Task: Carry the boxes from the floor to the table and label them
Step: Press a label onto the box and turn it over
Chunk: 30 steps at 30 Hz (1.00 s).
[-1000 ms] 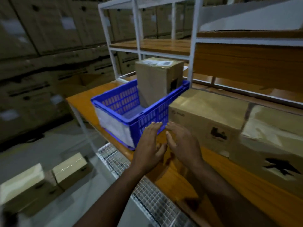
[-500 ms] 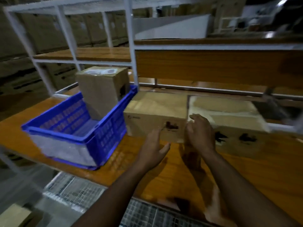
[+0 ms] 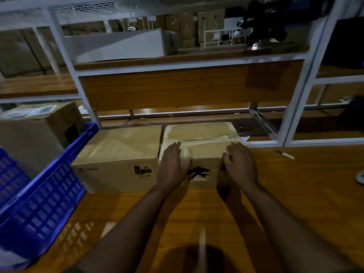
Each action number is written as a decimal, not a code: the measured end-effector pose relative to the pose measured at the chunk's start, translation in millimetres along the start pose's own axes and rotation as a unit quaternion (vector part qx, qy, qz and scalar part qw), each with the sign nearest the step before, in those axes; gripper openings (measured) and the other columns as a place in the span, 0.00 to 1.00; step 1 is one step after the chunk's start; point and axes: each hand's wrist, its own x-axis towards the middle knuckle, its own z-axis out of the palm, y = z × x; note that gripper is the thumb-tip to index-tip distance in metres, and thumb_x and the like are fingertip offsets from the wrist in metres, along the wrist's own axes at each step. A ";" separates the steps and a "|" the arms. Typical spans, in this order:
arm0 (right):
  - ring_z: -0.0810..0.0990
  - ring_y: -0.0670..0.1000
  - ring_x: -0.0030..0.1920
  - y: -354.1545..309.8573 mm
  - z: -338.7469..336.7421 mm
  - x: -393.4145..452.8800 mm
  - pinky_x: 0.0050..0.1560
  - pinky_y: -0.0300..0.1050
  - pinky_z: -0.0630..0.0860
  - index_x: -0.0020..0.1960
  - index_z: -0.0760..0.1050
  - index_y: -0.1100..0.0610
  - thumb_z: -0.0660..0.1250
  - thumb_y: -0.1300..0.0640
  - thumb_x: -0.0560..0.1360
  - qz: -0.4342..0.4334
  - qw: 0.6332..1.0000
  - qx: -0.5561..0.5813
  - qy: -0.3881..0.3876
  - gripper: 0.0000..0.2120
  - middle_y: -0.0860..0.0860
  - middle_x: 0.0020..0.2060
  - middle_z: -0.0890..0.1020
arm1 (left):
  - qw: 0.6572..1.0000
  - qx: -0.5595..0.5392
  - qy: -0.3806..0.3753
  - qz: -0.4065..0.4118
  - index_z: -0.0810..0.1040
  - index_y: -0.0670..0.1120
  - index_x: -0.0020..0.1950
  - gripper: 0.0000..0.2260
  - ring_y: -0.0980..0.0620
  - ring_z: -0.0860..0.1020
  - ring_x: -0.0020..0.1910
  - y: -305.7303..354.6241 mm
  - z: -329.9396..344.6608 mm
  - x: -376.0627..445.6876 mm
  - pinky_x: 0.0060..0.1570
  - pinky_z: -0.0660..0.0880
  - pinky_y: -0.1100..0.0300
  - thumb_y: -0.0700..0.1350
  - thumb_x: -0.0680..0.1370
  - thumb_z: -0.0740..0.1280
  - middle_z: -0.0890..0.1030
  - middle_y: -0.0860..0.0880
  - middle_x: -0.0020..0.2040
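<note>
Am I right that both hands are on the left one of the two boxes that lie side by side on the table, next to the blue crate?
Not quite: in the head view the left hand and right hand are on the right box, not the left box. The boxes do lie side by side on the table, next to the blue crate.

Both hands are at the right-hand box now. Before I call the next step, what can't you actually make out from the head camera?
- Right box: front print partly hidden by the left hand and right hand; any label unreadable.
- Right hand's grip: fingers curl at the box corner; blur hides whether they hold.
- Blue crate: cut off by the left edge.
- Left box print: too blurred to read.
</note>
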 end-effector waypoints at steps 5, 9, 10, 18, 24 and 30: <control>0.67 0.56 0.74 21.3 6.0 8.5 0.73 0.52 0.63 0.67 0.77 0.60 0.65 0.51 0.80 0.046 0.998 0.029 -0.013 0.19 0.57 0.70 0.75 | 0.988 0.130 0.058 -0.053 0.66 0.42 0.77 0.34 0.42 0.68 0.73 -6.3 9.6 14.3 0.72 0.67 0.45 0.64 0.79 0.63 0.71 0.41 0.74; 0.69 0.56 0.71 21.1 10.3 1.0 0.63 0.52 0.74 0.74 0.67 0.55 0.64 0.43 0.80 0.115 0.989 0.090 0.011 0.27 0.55 0.72 0.71 | 0.977 0.190 0.052 -0.081 0.62 0.43 0.79 0.37 0.41 0.59 0.79 -4.3 16.8 16.3 0.77 0.58 0.47 0.68 0.79 0.56 0.62 0.40 0.79; 0.71 0.56 0.69 20.6 11.9 -2.0 0.57 0.49 0.74 0.75 0.65 0.55 0.64 0.43 0.80 0.125 0.986 0.106 0.024 0.28 0.54 0.70 0.72 | 0.974 0.205 0.046 -0.084 0.61 0.44 0.80 0.38 0.40 0.57 0.79 -2.3 17.6 16.6 0.77 0.55 0.47 0.69 0.79 0.55 0.60 0.40 0.80; 0.77 0.57 0.60 21.1 21.6 -13.6 0.50 0.52 0.78 0.72 0.61 0.55 0.63 0.35 0.77 0.245 0.952 0.184 0.027 0.34 0.55 0.63 0.76 | 0.984 0.121 0.040 -0.125 0.72 0.43 0.72 0.35 0.42 0.77 0.63 0.1 -0.9 37.5 0.58 0.76 0.50 0.67 0.75 0.68 0.77 0.42 0.68; 0.77 0.59 0.61 16.4 19.0 -4.3 0.52 0.54 0.79 0.71 0.62 0.56 0.66 0.33 0.73 0.246 0.937 0.237 0.071 0.37 0.56 0.63 0.76 | 0.980 0.001 0.032 -0.196 0.74 0.48 0.69 0.34 0.45 0.79 0.59 -1.1 -19.5 45.4 0.54 0.79 0.50 0.68 0.71 0.70 0.82 0.48 0.61; 0.72 0.58 0.66 -4.8 -18.3 32.6 0.65 0.64 0.71 0.70 0.64 0.54 0.63 0.34 0.74 0.137 0.941 0.244 0.188 0.33 0.56 0.65 0.73 | 0.944 -0.184 0.101 -0.254 0.74 0.50 0.66 0.32 0.45 0.81 0.56 6.0 -30.8 39.0 0.55 0.80 0.43 0.65 0.68 0.74 0.81 0.47 0.62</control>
